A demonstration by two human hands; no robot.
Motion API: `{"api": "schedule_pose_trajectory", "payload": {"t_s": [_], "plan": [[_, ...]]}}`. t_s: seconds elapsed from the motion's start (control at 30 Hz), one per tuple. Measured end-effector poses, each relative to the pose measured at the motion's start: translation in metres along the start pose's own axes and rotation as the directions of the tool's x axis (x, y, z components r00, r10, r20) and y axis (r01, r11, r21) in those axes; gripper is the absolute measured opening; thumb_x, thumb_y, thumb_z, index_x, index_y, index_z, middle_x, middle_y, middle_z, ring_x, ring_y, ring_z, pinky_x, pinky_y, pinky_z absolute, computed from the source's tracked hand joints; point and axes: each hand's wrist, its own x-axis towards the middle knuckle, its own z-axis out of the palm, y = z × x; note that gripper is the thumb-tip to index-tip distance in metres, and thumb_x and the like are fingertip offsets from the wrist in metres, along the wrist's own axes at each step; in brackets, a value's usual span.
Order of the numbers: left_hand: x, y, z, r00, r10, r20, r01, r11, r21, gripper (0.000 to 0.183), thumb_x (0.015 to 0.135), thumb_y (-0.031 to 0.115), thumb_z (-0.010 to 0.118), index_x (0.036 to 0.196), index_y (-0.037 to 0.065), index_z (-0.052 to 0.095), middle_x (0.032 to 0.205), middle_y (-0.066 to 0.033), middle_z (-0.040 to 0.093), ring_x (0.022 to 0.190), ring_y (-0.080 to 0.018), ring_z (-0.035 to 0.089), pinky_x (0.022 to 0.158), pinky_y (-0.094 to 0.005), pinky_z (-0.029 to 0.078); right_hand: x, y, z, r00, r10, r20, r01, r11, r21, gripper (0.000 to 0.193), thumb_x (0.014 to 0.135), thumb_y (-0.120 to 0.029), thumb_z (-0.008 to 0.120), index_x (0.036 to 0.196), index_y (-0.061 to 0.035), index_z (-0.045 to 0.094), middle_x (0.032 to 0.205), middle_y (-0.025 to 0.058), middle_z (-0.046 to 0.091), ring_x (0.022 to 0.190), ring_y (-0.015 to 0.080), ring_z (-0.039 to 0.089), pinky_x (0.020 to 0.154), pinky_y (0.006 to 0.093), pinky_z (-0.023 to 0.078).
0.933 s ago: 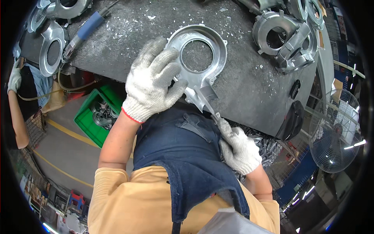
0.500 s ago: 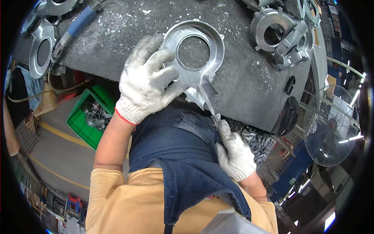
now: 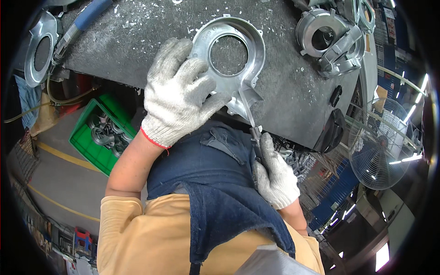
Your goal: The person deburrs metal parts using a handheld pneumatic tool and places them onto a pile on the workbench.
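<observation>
Head view, left hand (image 3: pixel 176 91) on casting (image 3: pixel 229 83), parts (image 3: pixel 103 136) in crate (image 3: pixel 85 141)

The gloved left hand (image 3: pixel 178 94) touched the left side of a ring-shaped casting (image 3: pixel 229 82) on the dark table (image 3: pixel 293 98). The right hand (image 3: pixel 276 173) gripped a tool (image 3: pixel 256 140), its blade (image 3: pixel 248 107) at the casting's near end. A green crate (image 3: pixel 87 145) stood left; more castings (image 3: pixel 338 55) lay far right.

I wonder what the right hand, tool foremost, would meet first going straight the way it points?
Likely the ring-shaped metal part: the bladed tool in the right hand overlaps it in view, though contact is unclear.
</observation>
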Motion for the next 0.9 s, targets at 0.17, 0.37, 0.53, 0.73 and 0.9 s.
{"api": "schedule_pose_trajectory", "payload": {"t_s": [0.17,0.37,0.53,0.73,0.9], "plan": [[0.000,0.000,0.001,1.000,-0.005,-0.010,0.005,0.999,-0.035,0.038,0.062,0.033,0.098,0.078,0.010,0.072,0.103,-0.0080,0.067,0.119,-0.0441,0.066,0.107,-0.0619,0.054,0.000,-0.001,-0.002,0.996,0.083,0.017,-0.083,0.997,0.005,0.075,0.100,-0.013,0.072,0.170,-0.0111,0.044,0.118,0.0277,0.072,0.100,0.0502,0.076,0.086,0.0525,0.063],[-0.001,0.000,0.001,1.000,-0.013,-0.001,0.013,1.000,-0.028,0.038,0.060,0.032,0.098,0.078,0.011,0.072,0.103,-0.0075,0.068,0.120,-0.0434,0.067,0.108,-0.0623,0.054,0.000,-0.001,-0.002,1.000,0.022,-0.019,-0.022,1.000,0.001,0.073,0.099,-0.010,0.072,0.168,-0.0072,0.047,0.120,0.0255,0.074,0.102,0.0479,0.077,0.087,0.0491,0.063],[0.000,0.000,0.001,1.000,-0.012,0.007,0.012,1.000,-0.026,0.037,0.060,0.031,0.098,0.077,0.011,0.072,0.102,-0.0070,0.068,0.120,-0.0428,0.067,0.110,-0.0628,0.054,-0.001,-0.009,-0.009,0.990,0.135,0.050,-0.137,0.989,0.054,0.074,0.100,-0.004,0.069,0.170,-0.0063,0.044,0.143,0.0286,0.070,0.128,0.0459,0.072,0.105,0.0439,0.058],[0.000,-0.001,0.002,1.000,-0.023,0.013,0.023,0.999,-0.041,0.034,0.062,0.029,0.098,0.076,0.010,0.073,0.100,-0.0069,0.069,0.119,-0.0423,0.067,0.111,-0.0633,0.054,-0.002,-0.008,-0.012,0.994,0.105,0.008,-0.105,0.994,-0.007,0.060,0.097,-0.011,0.074,0.156,-0.0218,0.065,0.112,0.0219,0.074,0.091,0.0444,0.078,0.079,0.0472,0.063],[0.002,0.001,0.003,1.000,-0.021,-0.007,0.021,0.999,-0.047,0.029,0.063,0.023,0.096,0.076,0.010,0.073,0.099,-0.0072,0.069,0.118,-0.0425,0.068,0.108,-0.0627,0.055,-0.006,-0.003,-0.006,0.995,0.078,-0.055,-0.081,0.994,-0.070,0.051,0.097,-0.010,0.075,0.145,-0.0248,0.073,0.107,0.0202,0.073,0.085,0.0433,0.077,0.073,0.0479,0.063]]}}
